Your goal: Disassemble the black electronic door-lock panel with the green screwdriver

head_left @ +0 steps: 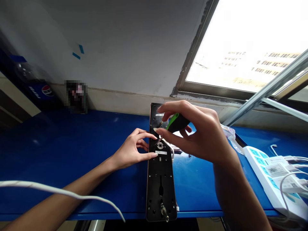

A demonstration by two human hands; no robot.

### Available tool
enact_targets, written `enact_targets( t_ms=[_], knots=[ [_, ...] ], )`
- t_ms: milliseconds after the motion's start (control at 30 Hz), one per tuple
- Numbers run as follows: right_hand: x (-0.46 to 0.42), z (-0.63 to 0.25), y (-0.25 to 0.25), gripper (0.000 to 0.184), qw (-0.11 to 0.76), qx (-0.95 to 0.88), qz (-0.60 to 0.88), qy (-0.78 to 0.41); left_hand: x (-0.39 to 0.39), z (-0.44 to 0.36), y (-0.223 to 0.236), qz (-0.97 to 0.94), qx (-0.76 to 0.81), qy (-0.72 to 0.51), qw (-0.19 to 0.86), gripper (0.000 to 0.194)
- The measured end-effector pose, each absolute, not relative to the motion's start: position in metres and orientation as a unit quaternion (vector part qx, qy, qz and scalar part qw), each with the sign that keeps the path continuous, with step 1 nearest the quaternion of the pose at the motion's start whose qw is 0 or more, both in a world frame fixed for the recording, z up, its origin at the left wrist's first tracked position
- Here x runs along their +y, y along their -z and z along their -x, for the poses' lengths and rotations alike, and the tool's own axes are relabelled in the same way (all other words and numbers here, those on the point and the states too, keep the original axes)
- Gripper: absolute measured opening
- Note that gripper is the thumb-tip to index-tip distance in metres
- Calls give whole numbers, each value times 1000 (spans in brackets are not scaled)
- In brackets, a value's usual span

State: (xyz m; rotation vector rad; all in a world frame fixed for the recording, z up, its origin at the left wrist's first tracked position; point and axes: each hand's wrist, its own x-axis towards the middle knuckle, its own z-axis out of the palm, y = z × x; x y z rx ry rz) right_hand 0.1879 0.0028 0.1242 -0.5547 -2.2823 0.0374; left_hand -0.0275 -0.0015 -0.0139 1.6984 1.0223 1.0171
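Note:
A long black door lock panel (162, 166) lies lengthwise on the blue table, its near end at the front edge. It bears screw holes, a slot, white labels and metal posts. My left hand (131, 147) grips its left side, with thumb and index fingertips on its face and the other fingers curled at the edge. In my right hand (192, 128) is a screwdriver (173, 121) with a green and black handle, held at a slant. Its shaft points down-left at the panel, just above a round metal fitting (160, 145) and close to my left index finger. The exact tip contact is unclear.
A white power strip (262, 179) with plugged-in adapters stands at the right. A loose white cable (60, 192) crosses above my left forearm. At the back left are a Pepsi bottle (36, 83) and a blurred dark object (76, 96). A metal bar (269, 86) slants before the window.

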Motion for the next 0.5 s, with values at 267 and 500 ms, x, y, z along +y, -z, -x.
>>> enact_targets(
  t_ms=[267,500],
  knots=[
    [5,-188,-123,49,389,-900,192,-29,-2,27,9,-688,416,-402,439,48],
    [4,-190,-123,43,377,-904,200,-36,-2,28,11,-691,414,-402,435,48]
  ],
)
